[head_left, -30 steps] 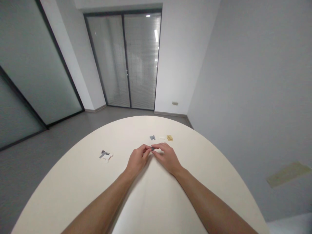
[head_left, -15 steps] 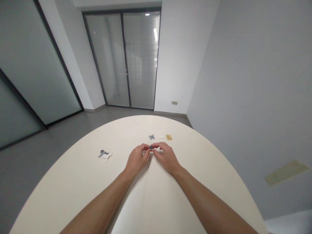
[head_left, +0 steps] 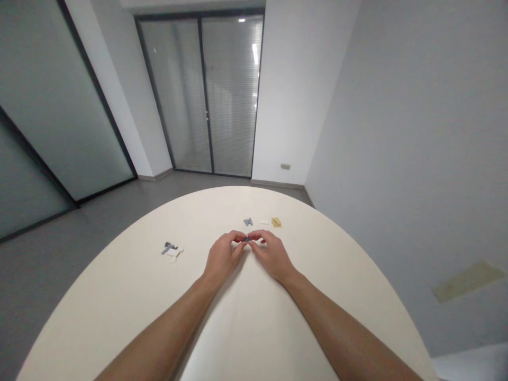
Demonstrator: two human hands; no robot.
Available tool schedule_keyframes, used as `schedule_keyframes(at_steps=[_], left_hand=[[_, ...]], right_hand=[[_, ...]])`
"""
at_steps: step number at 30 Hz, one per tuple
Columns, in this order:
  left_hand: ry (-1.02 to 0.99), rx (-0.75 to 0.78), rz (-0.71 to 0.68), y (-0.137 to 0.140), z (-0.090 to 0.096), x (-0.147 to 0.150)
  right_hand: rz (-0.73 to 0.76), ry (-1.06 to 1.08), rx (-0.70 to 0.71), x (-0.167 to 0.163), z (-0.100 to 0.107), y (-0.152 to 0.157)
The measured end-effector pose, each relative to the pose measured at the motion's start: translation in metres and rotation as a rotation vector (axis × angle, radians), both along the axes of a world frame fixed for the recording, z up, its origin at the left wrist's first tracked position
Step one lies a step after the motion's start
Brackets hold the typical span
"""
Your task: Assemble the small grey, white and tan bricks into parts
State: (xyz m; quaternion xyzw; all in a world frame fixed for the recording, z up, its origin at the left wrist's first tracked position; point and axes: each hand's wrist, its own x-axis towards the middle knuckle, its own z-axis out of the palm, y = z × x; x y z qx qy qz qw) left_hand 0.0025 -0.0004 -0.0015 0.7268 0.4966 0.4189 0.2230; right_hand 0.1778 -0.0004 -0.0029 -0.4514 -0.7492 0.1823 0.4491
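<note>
Head view: left hand (head_left: 223,256) and right hand (head_left: 271,253) are together pinching a small grey piece (head_left: 246,239) between closed fingertips, just above the table (head_left: 119,296), sharing support; loose pieces (head_left: 172,250) are lying apart.

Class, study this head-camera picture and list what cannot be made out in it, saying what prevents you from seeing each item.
1. Small grey piece: pinched between left hand and right hand; fingertips cover most of it, so its shape is unclear.
2. Grey and white pieces at left on the table: too small to count or identify.
3. Grey piece, white piece, tan piece: too small for detail.
4. Near table edge: cut off by the bottom frame.
</note>
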Motion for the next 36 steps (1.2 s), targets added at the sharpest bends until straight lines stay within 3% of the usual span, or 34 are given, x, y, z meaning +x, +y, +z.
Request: schedule_keyframes(at_steps=[36], left_hand=[[-0.041, 0.018, -0.011, 0.0022, -0.003, -0.0004]], right_hand=[[0.017, 0.097, -0.03, -0.0005, -0.0019, 0.0026]])
